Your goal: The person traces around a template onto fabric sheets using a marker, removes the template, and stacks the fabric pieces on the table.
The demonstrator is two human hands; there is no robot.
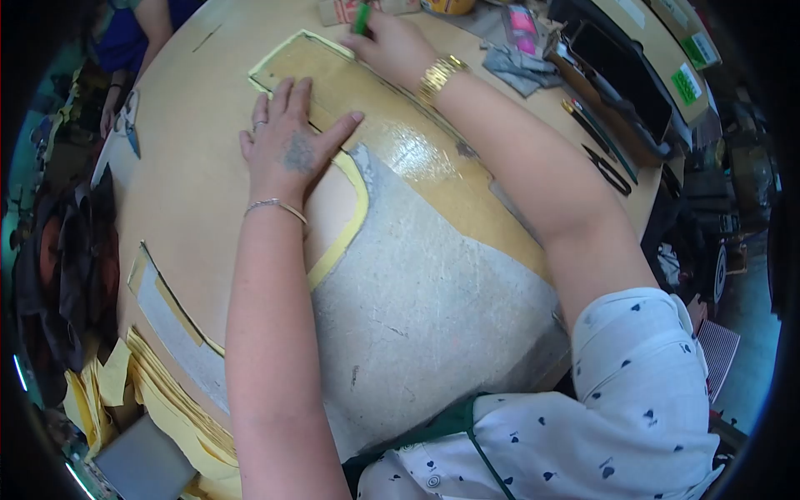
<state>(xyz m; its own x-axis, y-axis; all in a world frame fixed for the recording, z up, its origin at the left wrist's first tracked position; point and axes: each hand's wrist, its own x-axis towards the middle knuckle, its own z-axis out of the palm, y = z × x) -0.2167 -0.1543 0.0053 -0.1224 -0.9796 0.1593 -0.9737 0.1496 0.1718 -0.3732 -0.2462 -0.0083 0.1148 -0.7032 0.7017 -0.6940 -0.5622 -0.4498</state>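
A large flat template, tan at its far part (375,108) and grey at its near part (400,308), lies on the table before me. Yellow material (354,200) shows along its curved cut-out and far edge. My left hand (292,137) rests flat on the template's left edge, fingers spread. Near the far right corner, my right hand (396,50) is closed around a slim green tool (361,18), whose exact kind I cannot make out. The tool's tip is hidden by the hand.
Yellow fabric pieces (179,408) are stacked at lower left beside a narrow curved template (179,321). Scissors (127,121) lie far left, near another person's arm (154,33). On the right are black-handled scissors (607,171), pens (587,125), a grey cloth (521,67) and a pink bottle (522,29).
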